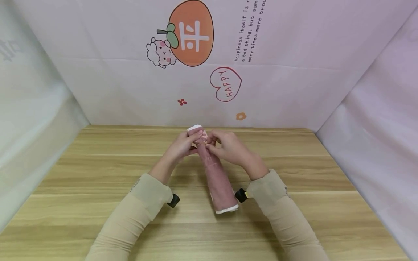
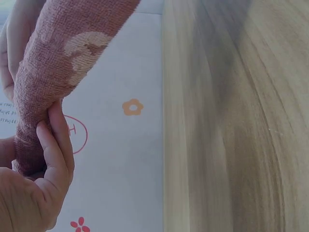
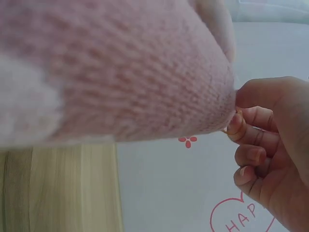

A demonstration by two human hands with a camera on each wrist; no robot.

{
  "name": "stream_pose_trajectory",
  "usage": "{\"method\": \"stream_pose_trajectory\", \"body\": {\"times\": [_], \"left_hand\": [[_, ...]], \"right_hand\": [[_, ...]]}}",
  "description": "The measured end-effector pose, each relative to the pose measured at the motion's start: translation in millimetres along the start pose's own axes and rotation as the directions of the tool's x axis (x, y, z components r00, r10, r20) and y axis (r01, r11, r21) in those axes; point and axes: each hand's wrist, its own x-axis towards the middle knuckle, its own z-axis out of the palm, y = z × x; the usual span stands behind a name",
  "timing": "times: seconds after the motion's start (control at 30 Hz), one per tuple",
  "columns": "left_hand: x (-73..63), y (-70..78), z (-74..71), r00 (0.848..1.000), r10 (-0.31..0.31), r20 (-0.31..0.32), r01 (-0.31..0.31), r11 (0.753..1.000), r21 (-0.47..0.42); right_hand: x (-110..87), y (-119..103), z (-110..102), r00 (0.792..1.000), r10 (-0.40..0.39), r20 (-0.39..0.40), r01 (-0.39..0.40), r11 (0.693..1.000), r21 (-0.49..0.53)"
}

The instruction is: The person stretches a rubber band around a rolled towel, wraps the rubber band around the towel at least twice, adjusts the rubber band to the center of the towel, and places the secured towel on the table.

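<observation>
Head view: rolled pink towel (image 1: pixel 220 181) between both hands over the tabletop (image 1: pixel 98 199), narrow near its far end; left hand (image 1: pixel 183 145) fingers curled round that narrow part, right hand (image 1: pixel 230 146) beside it. Left wrist: fingers wrapped on the towel, pale motif (image 2: pixel 84 50) showing. Right wrist: fingers bent nearly closed, pinching a thin yellowish band (image 3: pixel 233 134) (partly hidden) against the towel

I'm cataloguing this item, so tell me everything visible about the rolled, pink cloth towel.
The pink cloth towel looks nubbly, with white-edged ends and a pale motif. Rolled into a long tube, it narrows near its far end, where the left hand grips it and the right hand pinches what looks like a thin yellowish band. The wider end points toward the person, over the wooden table.
</observation>
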Motion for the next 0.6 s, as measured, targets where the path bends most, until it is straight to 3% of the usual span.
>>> {"method": "stream_pose_trajectory", "body": {"times": [0.13, 0.23, 0.4, 0.6], "left_hand": [[-0.8, -1.1, -0.5, 1.000, 0.013, 0.005, -0.013, 1.000, 0.026], [-1.3, -1.4, -1.1, 1.000, 0.017, 0.001, -0.017, 0.999, 0.043], [-0.6, -2.2, -1.6, 1.000, 0.025, -0.011, -0.024, 0.999, 0.036], [1.1, -4.1, -1.8, 1.000, 0.018, -0.002, -0.018, 0.999, 0.028]], "right_hand": [[-1.2, -1, -1, 0.998, 0.044, 0.045, -0.045, 0.999, 0.014], [-1.6, -1, -2, 0.996, 0.035, 0.082, -0.038, 0.999, 0.036], [-2.6, 2, -1, 0.995, -0.050, 0.086, 0.046, 0.998, 0.046], [-2.8, 9, 3, 0.987, -0.161, -0.006, 0.161, 0.982, 0.097]]}}
